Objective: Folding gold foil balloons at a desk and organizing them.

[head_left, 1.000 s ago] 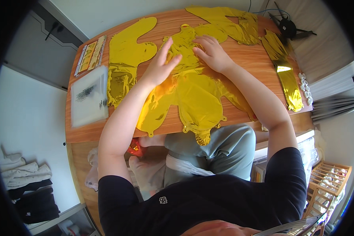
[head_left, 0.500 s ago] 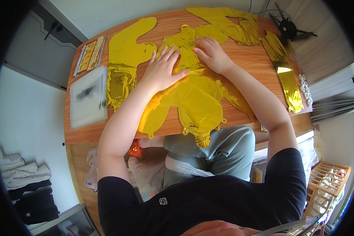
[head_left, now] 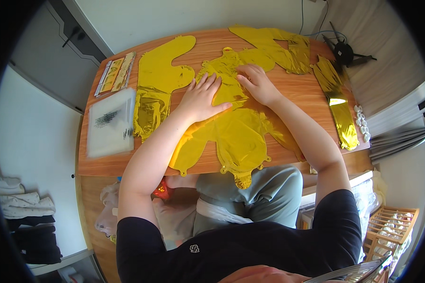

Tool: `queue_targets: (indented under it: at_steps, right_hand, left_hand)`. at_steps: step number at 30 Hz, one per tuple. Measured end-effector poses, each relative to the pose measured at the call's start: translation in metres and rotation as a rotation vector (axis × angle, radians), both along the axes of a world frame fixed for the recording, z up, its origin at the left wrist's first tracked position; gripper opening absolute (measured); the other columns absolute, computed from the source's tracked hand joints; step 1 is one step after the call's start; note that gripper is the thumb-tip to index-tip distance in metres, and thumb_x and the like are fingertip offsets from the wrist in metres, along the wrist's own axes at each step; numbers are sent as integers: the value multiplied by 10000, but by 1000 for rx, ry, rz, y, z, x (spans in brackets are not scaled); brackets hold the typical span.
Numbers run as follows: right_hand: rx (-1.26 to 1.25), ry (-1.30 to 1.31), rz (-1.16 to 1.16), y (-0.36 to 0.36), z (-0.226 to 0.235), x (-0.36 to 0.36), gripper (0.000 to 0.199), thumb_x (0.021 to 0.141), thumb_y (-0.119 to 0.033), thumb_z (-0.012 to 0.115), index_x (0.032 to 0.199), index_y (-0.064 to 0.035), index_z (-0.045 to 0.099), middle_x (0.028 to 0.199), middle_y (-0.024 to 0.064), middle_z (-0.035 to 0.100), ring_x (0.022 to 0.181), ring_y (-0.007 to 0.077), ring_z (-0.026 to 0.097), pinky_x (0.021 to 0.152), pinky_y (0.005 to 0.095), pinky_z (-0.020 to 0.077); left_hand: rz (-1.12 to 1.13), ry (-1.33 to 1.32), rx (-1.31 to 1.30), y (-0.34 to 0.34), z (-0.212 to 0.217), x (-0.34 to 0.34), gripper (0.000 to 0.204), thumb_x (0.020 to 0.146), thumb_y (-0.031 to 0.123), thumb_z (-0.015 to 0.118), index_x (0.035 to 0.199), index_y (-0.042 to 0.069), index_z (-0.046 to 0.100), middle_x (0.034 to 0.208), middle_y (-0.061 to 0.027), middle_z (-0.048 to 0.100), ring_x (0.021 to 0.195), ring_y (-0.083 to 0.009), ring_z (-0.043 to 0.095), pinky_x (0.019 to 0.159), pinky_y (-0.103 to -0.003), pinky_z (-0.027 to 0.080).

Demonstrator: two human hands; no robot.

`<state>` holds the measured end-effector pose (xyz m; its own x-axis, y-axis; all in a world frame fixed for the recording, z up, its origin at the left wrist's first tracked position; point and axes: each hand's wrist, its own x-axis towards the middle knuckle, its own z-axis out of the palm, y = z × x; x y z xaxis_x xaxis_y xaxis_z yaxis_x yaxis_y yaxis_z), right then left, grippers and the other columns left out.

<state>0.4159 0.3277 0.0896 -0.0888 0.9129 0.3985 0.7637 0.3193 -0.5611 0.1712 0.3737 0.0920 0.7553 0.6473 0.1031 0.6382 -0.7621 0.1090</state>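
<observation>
A large flat gold foil balloon (head_left: pixel 241 134) with rounded lobes and small tabs lies uninflated in the middle of the wooden table, its lowest tab hanging over the near edge. My left hand (head_left: pixel 201 100) rests palm down on its upper left part, fingers spread and thumb pointing right. My right hand (head_left: pixel 259 85) is at the balloon's upper right side, fingers bent and thumb a little apart; no held object shows between them. The foil around both hands is crinkled, and what lies under the palms is hidden.
More flat gold foil pieces surround it: a curved one (head_left: pixel 158 70) at left, one (head_left: pixel 288 47) at back right, a narrow strip (head_left: pixel 337 106) at right. Clear plastic sleeves (head_left: pixel 111 125) and a patterned packet (head_left: pixel 115 73) lie left. A black stand (head_left: pixel 344 53) and white coils (head_left: pixel 361 123) are right.
The whole view has shifted, so the table sits lower in the picture. My right fingers are more bent; my left hand stays flat on the foil balloon.
</observation>
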Motion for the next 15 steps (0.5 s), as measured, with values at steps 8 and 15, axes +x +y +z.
queue_targets:
  at_steps: [8,15]
  right_hand:
    - [-31,34,-5,0,0,2,453,1039,-394,552,1338,-57,604,1360,171,609,1377,400,435,1151,472,355]
    - [-242,718,82,8,8,18,468,1075,-389,485,1357,-33,595,1377,105,600,1367,263,453,1157,408,313]
  left_hand:
    - [10,24,-23,0,2,1,977,923,734,507,1600,66,286,1678,-161,245,1566,-319,187,1266,-519,158]
    - [22,40,-30,-1,3,0,977,929,730,506,1612,74,263,1687,-152,224,1570,-311,172,1272,-511,142]
